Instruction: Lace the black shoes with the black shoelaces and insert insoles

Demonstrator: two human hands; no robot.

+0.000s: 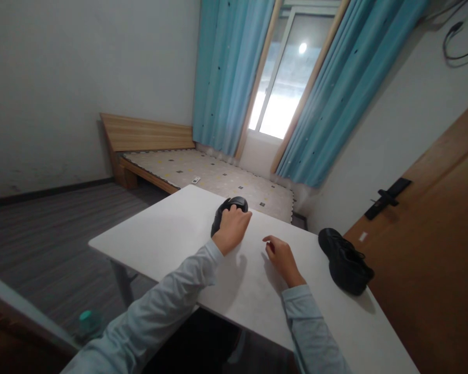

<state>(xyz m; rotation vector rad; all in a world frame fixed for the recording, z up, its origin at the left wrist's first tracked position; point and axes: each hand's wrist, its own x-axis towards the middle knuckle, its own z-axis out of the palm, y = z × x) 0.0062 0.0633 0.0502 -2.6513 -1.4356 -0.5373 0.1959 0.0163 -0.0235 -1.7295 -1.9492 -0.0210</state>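
Note:
A black shoe point(239, 201) is on the far part of the white table point(152, 228), partly hidden by my left hand point(232, 227). The fingers of that hand are bent over the shoe and grip it. To the right, my right hand point(284, 261) hovers low over the tabletop, its index finger reaching out and the other fingers loosely curled. Nothing shows in it. A second black shoe point(345, 262), with laces, rests near the table's right edge, apart from both hands.
Beyond the table stands a wooden bed with a patterned mattress point(218, 174), a small white object point(195, 180) on it. A wooden door point(425, 249) with a black handle is close on the right. A green-capped bottle point(89, 323) is at lower left. Blue curtains point(234, 72) flank the window.

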